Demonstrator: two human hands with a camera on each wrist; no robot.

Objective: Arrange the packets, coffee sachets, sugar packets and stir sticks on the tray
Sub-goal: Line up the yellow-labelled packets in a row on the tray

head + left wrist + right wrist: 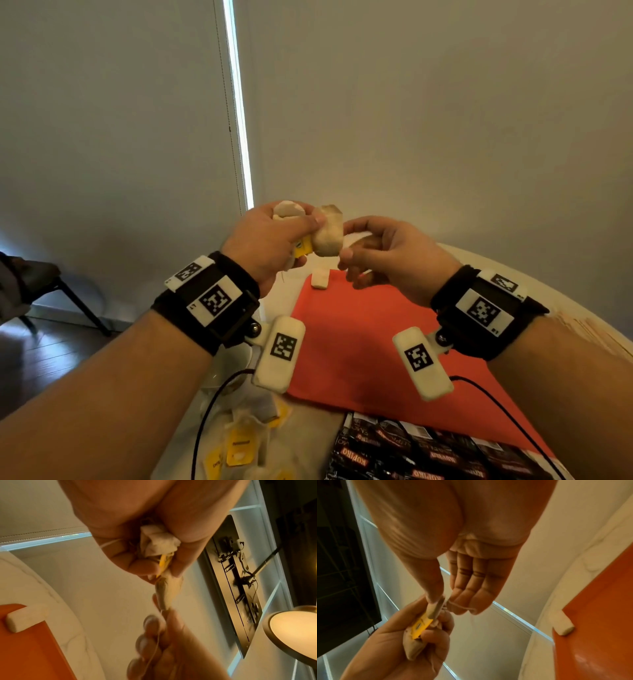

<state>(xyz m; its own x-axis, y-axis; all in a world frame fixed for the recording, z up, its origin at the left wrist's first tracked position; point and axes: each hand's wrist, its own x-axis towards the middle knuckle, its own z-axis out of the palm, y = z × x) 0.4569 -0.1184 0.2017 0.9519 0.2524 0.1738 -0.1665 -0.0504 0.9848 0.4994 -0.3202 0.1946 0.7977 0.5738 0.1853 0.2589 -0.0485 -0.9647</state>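
Note:
Above the far end of the red tray [359, 335], my left hand [301, 236] grips a bundle of tea bags [159, 543] with a yellow tag [303, 247]. One tea bag [329, 233] sticks out of that bundle. My right hand [346, 243] pinches its free end between thumb and forefinger, and its string [462, 606] trails over my fingers. A single tea bag [320, 278] lies on the tray's far edge. Black Kopiko coffee sachets [411, 452] overlap the tray's near edge. No sugar packets or stir sticks are in view.
Loose tea bags with yellow tags [239, 445] lie heaped on the white marble table [51, 601], left of the sachets. A glass vessel [233, 370] stands under my left wrist. A chair [51, 284] stands at the far left on the floor.

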